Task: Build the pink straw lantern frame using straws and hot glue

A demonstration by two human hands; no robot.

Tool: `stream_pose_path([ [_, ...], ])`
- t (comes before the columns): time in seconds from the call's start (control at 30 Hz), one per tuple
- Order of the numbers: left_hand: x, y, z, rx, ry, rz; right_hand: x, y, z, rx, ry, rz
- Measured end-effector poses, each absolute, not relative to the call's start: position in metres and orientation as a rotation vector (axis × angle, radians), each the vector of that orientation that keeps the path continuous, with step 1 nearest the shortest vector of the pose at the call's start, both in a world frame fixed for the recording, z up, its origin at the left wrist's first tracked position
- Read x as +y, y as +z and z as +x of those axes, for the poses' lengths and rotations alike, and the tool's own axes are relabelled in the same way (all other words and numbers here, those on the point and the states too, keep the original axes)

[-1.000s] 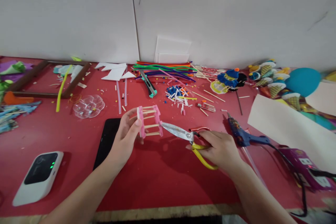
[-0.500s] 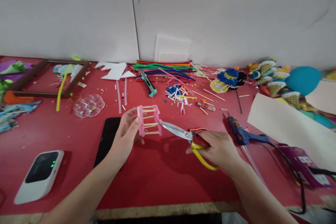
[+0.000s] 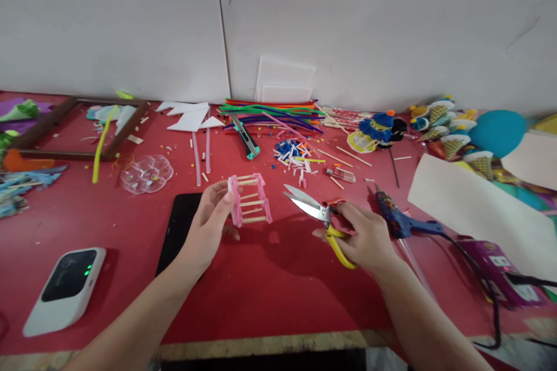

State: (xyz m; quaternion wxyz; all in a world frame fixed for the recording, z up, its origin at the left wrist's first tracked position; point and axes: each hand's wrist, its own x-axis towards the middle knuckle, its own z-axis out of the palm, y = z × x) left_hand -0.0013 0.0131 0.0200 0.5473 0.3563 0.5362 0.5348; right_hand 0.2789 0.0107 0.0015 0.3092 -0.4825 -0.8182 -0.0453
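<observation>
My left hand [image 3: 212,214] is closed on the left side of a small frame of wooden sticks and pink strips [image 3: 251,203], with the thumb in front and some fingers hidden behind. The frame is held above the red table. My right hand [image 3: 363,235] grips scissors with red and yellow handles [image 3: 311,206]; their metal blades are slightly parted and point left at the stick frame, apart from it. Under my left wrist lies a black phone [image 3: 174,232], partly covered by the hand.
A blue hot glue gun [image 3: 402,220] lies right of my right hand, its cord near a purple power strip [image 3: 496,272]. A box cutter [image 3: 246,138], pipe cleaners [image 3: 274,113] and cut scraps [image 3: 293,153] lie behind. A white device [image 3: 65,290] sits at left.
The scissors have moved right, away from the stick frame, and their blades have opened a little. My left hand holds the frame in nearly the same place.
</observation>
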Motion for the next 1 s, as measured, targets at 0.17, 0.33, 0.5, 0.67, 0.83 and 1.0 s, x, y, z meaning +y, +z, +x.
stream_pose_path([
  [0.17,0.0105,0.0233,0.0008,1.231,1.165,0.836,0.011,0.0013,0.2767,-2.148,-0.192,-1.31],
  [0.33,0.0093,0.0229,-0.0002,1.193,1.053,0.826,0.0143,-0.0041,0.278,-2.163,-0.25,-1.286],
  [0.5,0.0113,0.0171,-0.0024,1.155,1.027,0.732,0.0149,-0.0046,0.2789,-2.164,-0.26,-1.241],
  [0.67,0.0125,0.019,0.0003,1.096,1.035,0.633,0.0133,-0.0043,0.2785,-2.165,-0.211,-1.223],
  [0.83,0.0136,0.0203,0.0014,1.095,1.008,0.609,0.013,-0.0038,0.2781,-2.174,-0.184,-1.204],
  [1.0,0.0127,0.0189,0.0007,1.084,1.018,0.653,0.0129,-0.003,0.2774,-2.183,-0.191,-1.205],
])
